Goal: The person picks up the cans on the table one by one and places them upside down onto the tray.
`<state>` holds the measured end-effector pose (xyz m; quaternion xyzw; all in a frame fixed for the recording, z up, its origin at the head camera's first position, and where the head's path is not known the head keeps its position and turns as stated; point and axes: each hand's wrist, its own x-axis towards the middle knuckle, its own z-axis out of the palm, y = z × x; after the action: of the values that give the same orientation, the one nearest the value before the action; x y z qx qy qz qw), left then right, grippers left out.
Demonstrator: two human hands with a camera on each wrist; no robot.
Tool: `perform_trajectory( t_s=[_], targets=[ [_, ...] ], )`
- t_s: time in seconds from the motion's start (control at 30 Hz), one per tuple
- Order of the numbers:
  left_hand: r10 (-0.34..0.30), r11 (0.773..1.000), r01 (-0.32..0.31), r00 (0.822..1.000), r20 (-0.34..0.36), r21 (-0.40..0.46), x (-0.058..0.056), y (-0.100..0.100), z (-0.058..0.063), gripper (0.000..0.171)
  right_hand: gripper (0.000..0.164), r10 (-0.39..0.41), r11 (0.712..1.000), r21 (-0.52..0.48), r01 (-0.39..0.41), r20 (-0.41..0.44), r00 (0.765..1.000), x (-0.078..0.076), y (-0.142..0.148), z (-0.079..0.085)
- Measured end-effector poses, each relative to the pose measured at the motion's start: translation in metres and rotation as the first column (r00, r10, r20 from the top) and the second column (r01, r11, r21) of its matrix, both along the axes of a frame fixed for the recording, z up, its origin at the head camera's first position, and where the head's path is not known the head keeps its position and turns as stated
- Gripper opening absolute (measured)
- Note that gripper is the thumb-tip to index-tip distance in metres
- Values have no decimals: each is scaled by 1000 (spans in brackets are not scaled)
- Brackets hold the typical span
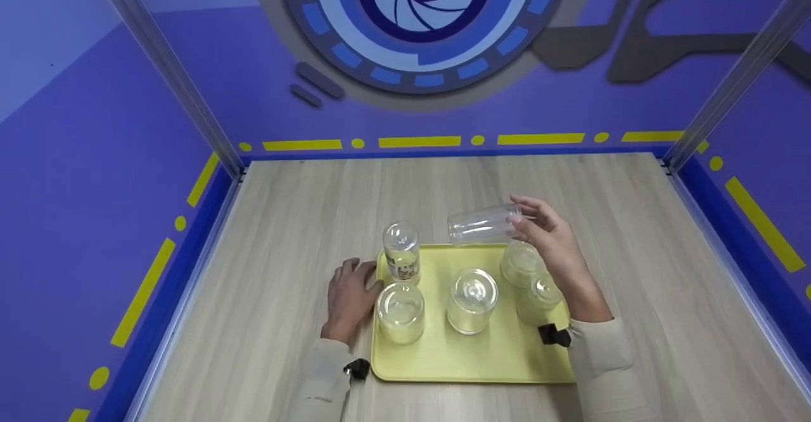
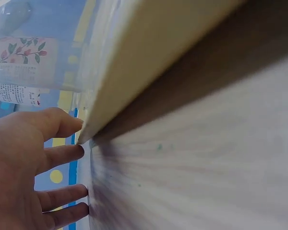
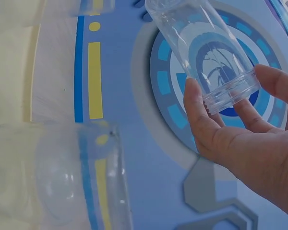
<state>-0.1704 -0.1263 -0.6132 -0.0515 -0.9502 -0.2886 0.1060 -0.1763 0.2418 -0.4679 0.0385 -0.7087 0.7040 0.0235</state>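
Observation:
My right hand (image 1: 556,254) grips a clear plastic jar (image 1: 479,223) by its threaded mouth. The jar lies nearly sideways in the air over the back edge of a yellow tray (image 1: 456,365), its base pointing left. In the right wrist view, thumb and fingers circle the ridged rim of this jar (image 3: 209,52). At the tray's left edge my left hand (image 1: 351,298) rests, its fingers spread on the tabletop and its thumb at the tray's rim. A clear jar with a flower-printed label (image 2: 21,60) stands close by, at the tray's back left corner.
Several more clear containers stand on the tray: one front left (image 1: 401,314), one in the middle (image 1: 472,301) and two close together at the right, partly behind my right hand. The tray sits on a wooden tabletop (image 1: 285,219). Blue-purple panels (image 1: 190,80) enclose the back and sides.

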Motion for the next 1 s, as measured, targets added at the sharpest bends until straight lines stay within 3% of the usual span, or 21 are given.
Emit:
perform_trajectory(
  t_s=[0.33, 0.6, 0.83, 1.0],
  targets=[
    [76, 986, -84, 995, 62, 144, 0, -1, 8, 45, 47, -13, 996, -92, 15, 16, 1000, 1, 0, -2],
    [156, 951, -179, 982, 108, 253, 0, 0, 31, 52, 47, -24, 986, -161, 30, 38, 999, 3, 1, -2],
    [170, 930, -189, 982, 87, 315, 2, -1, 54, 56, 47, -27, 981, -193, 36, 48, 998, 3, 1, -3],
    [168, 914, -165, 985, 23, 370, 4, 1, 67, 57, 44, -36, 975, -218, 45, 48, 998, 4, 0, -4]
  ],
)
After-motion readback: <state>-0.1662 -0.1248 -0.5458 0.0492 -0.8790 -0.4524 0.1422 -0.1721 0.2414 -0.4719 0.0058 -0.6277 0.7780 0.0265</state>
